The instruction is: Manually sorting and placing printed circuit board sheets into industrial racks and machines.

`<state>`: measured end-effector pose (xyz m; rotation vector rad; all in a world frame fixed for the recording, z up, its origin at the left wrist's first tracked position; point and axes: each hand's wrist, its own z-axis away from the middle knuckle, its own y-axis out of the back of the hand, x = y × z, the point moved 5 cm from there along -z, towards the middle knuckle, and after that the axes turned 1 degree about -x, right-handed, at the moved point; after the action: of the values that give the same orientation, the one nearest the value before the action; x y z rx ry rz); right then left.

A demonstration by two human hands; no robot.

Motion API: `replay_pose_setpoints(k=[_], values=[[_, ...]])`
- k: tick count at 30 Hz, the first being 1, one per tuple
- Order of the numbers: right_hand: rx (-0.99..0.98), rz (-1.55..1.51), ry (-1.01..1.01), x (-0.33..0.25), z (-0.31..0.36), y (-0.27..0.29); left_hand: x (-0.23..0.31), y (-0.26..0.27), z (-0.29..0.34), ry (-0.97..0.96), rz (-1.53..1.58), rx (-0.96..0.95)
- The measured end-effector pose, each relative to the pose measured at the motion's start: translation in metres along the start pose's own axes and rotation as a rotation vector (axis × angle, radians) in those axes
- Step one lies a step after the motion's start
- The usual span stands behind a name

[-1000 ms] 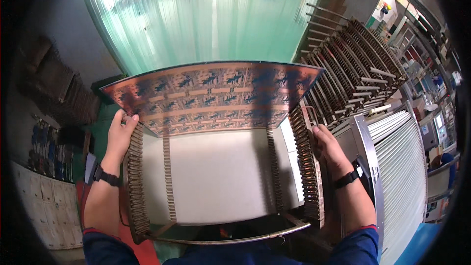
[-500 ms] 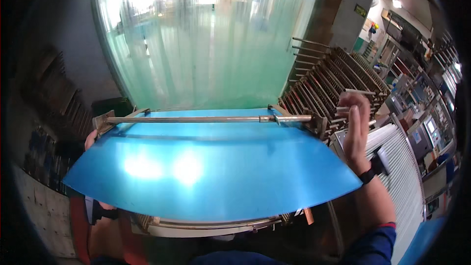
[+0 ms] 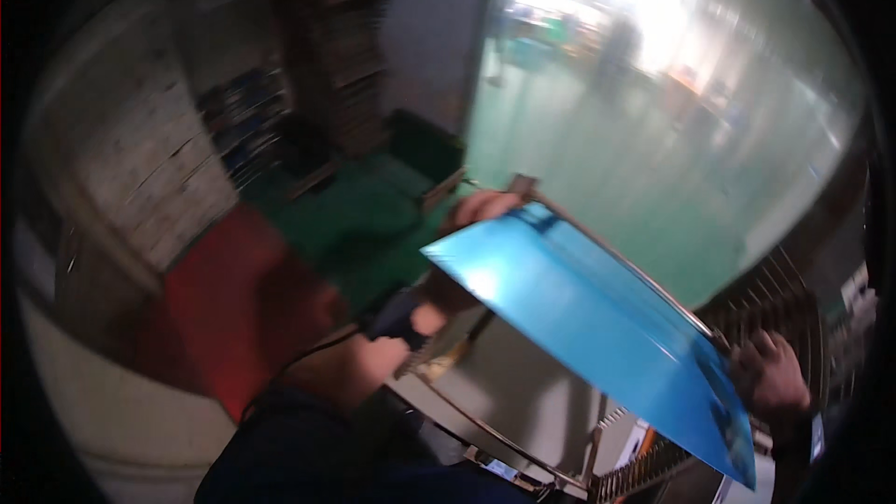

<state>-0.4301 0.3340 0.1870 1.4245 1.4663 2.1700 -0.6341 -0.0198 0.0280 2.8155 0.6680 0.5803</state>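
Note:
A glossy blue sheet (image 3: 597,317) lies slanted in the middle, on a metal rack whose bar (image 3: 635,266) runs along the sheet's far edge. At the bar's left end, my left hand (image 3: 481,209) has its fingers curled on the rack's bracket, somewhat smeared by motion. My right hand (image 3: 773,373) is closed round the rack's right end, its knuckles up. The sheet covers part of both grips. A dark band or device sits on my left wrist (image 3: 397,322).
Beneath the sheet is a pale surface (image 3: 509,387) with a curved metal rail in front. A clear strip curtain (image 3: 616,149) hangs beyond. Slatted racks (image 3: 775,289) stand at the right. Red floor (image 3: 233,317), green floor and stacked items lie left.
The view has swung left and tilted, so the sheet and rack now sit right and slanted. My right hand, earlier raised with fingers stretched, has come down onto the rack's right end.

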Motion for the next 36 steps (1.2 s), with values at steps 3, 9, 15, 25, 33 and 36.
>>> replay_pose_setpoints(k=[3,9,15,25,33,36], values=[[0.021,-0.261,-0.445,0.0,0.001,-0.02,0.012,0.027,-0.01,0.006,-0.146,0.062],[0.003,-0.404,-0.45,-0.001,-0.018,0.013,0.007,0.049,-0.011,0.003,-0.139,0.058],[-0.103,-0.117,-0.259,-0.014,-0.02,0.009,0.011,0.033,-0.004,0.026,-0.092,0.079],[0.085,-0.407,-0.38,0.011,0.001,-0.007,0.018,0.014,-0.009,0.043,-0.146,0.064],[-0.117,-0.635,-0.761,0.068,0.013,-0.059,-0.007,-0.054,-0.016,0.07,-0.147,0.04],[-0.126,-0.788,-0.712,0.088,0.0,-0.076,-0.024,-0.059,-0.028,0.127,-0.037,-0.031]])
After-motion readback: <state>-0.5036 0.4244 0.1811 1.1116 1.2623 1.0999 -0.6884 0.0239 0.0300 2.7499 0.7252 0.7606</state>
